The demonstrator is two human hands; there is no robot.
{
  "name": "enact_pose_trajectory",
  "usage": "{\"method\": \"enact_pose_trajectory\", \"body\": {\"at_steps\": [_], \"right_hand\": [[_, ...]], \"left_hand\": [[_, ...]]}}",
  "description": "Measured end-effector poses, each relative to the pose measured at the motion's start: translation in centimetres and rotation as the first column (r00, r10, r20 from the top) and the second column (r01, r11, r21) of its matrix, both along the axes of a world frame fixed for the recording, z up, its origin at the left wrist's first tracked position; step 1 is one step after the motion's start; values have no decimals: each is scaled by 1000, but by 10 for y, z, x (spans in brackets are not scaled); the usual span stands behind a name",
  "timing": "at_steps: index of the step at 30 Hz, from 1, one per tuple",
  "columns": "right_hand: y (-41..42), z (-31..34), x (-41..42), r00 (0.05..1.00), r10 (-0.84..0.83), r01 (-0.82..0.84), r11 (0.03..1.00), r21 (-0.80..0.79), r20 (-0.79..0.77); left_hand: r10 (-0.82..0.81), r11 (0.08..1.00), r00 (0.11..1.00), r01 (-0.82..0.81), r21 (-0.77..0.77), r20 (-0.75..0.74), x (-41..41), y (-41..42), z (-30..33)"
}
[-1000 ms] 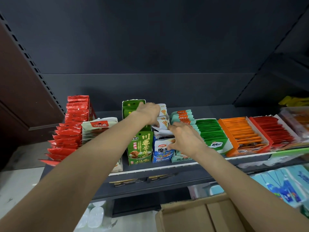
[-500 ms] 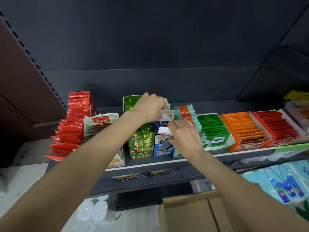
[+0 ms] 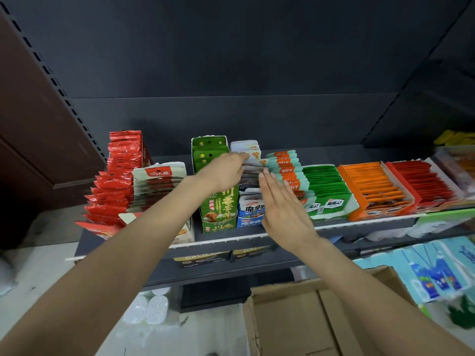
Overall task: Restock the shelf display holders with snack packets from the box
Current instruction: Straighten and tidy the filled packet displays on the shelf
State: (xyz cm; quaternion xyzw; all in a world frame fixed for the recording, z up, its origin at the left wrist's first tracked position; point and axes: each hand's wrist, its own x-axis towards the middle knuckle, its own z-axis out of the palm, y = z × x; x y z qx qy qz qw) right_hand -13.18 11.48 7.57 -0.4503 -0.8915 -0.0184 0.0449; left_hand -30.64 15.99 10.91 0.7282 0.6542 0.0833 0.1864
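Note:
A blue and white display holder (image 3: 250, 213) stands on the dark shelf (image 3: 359, 224) between a green holder (image 3: 219, 209) and a row of pale green and orange packets (image 3: 285, 165). White snack packets (image 3: 246, 150) stand in the blue holder. My left hand (image 3: 223, 170) reaches over the green holder and its fingertips pinch the white packets near the middle of the row. My right hand (image 3: 280, 209) is flat with straight fingers, its edge against the right side of the blue holder. The cardboard box (image 3: 295, 322) sits open below, at the bottom right.
Red packets (image 3: 118, 176) are stacked at the shelf's left end beside a white holder (image 3: 159, 176). Green (image 3: 326, 186), orange (image 3: 372, 186) and red (image 3: 421, 181) trays fill the right. Blue packs (image 3: 437, 273) lie on the lower shelf. White bottles (image 3: 149, 307) stand on the floor.
My right hand has let go of the packets, opened flat and drawn back along the blue holder's right side. My left hand has moved slightly back along the row of white packets.

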Motion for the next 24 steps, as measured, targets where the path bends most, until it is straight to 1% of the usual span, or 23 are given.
{"method": "enact_pose_trajectory", "body": {"at_steps": [4, 6, 8, 9, 11, 12, 13, 14, 15, 17, 19, 20, 22, 24], "right_hand": [[17, 3, -18, 998, 41, -35, 993, -116, 51], [28, 8, -22, 996, 46, -33, 986, -166, 76], [34, 10, -20, 994, 16, 5, 984, -179, 112], [34, 9, -17, 993, 25, 0, 978, -208, 118], [32, 7, -10, 994, 41, -14, 968, -249, 103], [32, 7, -6, 996, 22, -3, 974, -228, 81], [34, 9, -3, 999, -8, 18, 980, -196, 53], [37, 10, 0, 999, -24, 30, 984, -178, 35], [40, 12, 1, 999, -16, 22, 984, -176, 38], [45, 15, -1, 996, 36, -20, 981, -192, 78], [50, 17, -5, 994, 66, -48, 980, -193, 87], [53, 18, -8, 994, 69, -54, 982, -182, 82], [57, 21, -11, 995, 66, -53, 984, -168, 72], [60, 24, -12, 994, 70, -55, 984, -167, 87]], "left_hand": [[-23, 999, 999, 24, -32, 47, -1, -6, -3], [-26, 1000, 997, 27, -11, 78, -3, -9, -1], [6, 999, 996, -10, 37, 93, -7, -11, 0], [12, 998, 997, -16, 55, 77, -8, -12, 0], [-28, 997, 999, 31, 71, -43, -9, -14, -2], [-57, 995, 992, 66, 76, -112, -9, -15, -3], [-74, 993, 986, 86, 79, -151, -9, -16, -3], [-81, 992, 984, 95, 83, -157, -9, -17, -3], [-83, 991, 988, 95, 91, -129, -9, -17, -3], [-41, 994, 999, 42, 103, -12, -10, -17, -3], [33, 984, 995, -48, 169, 91, -13, -12, -3], [62, 974, 993, -82, 209, 100, -14, -6, -2], [86, 968, 996, -89, 235, 24, -15, 8, -2], [73, 986, 994, -59, 157, -83, -13, 22, -2]]}}
